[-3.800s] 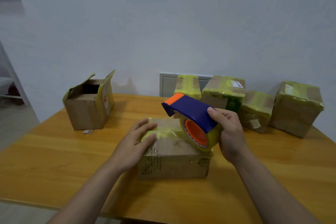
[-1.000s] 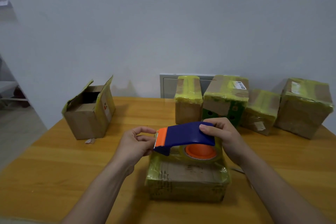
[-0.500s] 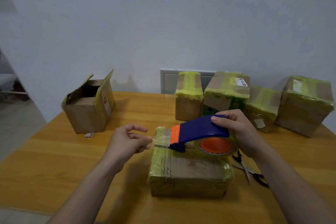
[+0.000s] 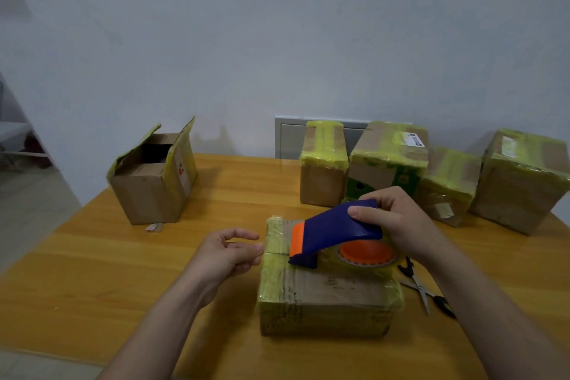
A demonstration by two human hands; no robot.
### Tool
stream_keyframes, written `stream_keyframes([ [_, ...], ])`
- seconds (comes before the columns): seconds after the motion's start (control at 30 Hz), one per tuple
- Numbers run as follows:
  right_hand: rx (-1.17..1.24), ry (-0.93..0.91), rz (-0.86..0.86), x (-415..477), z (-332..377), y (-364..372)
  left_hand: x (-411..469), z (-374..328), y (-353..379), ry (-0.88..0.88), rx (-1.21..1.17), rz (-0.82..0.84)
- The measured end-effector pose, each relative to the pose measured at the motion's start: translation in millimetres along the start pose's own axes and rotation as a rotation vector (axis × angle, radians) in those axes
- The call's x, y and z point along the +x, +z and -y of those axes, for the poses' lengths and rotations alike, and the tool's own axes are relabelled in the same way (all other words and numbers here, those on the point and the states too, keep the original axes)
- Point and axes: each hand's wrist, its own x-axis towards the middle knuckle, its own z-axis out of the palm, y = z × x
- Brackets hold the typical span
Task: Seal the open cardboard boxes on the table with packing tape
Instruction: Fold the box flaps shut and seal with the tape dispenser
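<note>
Since half a second ago the tape dispenser [image 4: 336,234] has sunk lower onto the near box [image 4: 327,296], at the counter's [image 4: 92,271] front middle, and the left hand [image 4: 228,253] now touches its left edge. The right hand's [image 4: 398,219] grip is clamped on the tape dispenser, whose cutter points left along the box's long axis, toward the left hand. Whether that hand's grip pinches the clear tape end, I cannot tell.

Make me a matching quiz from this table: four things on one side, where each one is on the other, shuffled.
Things:
1 open box
2 scissors
3 dispenser
4 four taped boxes

Places:
A in the right hand, over the near box
B back row, right
C far left of the table
D flat, right of the near box

Pairs: 1-C, 2-D, 3-A, 4-B
</note>
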Motion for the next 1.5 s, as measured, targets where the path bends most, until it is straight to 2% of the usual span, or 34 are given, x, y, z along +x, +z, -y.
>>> stream_keyframes([
  [0.07, -0.02, 0.027, 0.006, 3, 0, 0, -1, 7, 0, -0.045, -0.06, 0.05],
  [0.1, -0.026, 0.04, 0.01, 4, 0, 1, -2, 11, 0, -0.052, -0.009, 0.066],
  [0.13, -0.029, 0.051, 0.011, 4, 0, 1, -3, 12, -1, -0.034, 0.15, 0.062],
  [0.2, -0.029, 0.067, 0.007, 4, 0, 1, -1, 14, -3, 0.064, 0.563, -0.059],
  [0.23, -0.025, 0.071, 0.005, 4, 0, 2, 0, 13, -2, 0.133, 0.625, -0.129],
  [0.3, -0.017, 0.075, -0.001, 5, 1, 4, 0, 7, 7, 0.212, 0.45, -0.142],
  [0.37, -0.017, 0.077, -0.002, 7, -1, 7, 1, 1, 26, 0.18, 0.268, -0.027],
  [0.43, -0.008, 0.086, 0.003, 9, -2, 8, 4, 4, 44, 0.142, 0.193, 0.113],
  [0.5, -0.002, 0.097, 0.001, 10, -1, 10, 11, 9, 49, 0.095, 0.12, 0.144],
  [0.77, -0.023, 0.059, -0.092, 25, 9, 38, 38, -6, 23, 0.104, 0.286, 0.141],
  [0.97, 0.168, 0.221, 0.004, 28, 11, 32, 57, -15, 2, 0.133, 0.328, 0.159],
  [1.03, 0.185, 0.235, -0.015, 27, 13, 33, 63, -16, -3, 0.116, 0.345, 0.157],
  [1.37, 0.042, 0.213, -0.092, 19, 23, 14, 62, -22, -2, 0.06, 0.33, 0.138],
  [1.5, 0.02, 0.202, -0.1, 12, 19, -2, 59, -26, 4, 0.127, 0.402, 0.125],
])
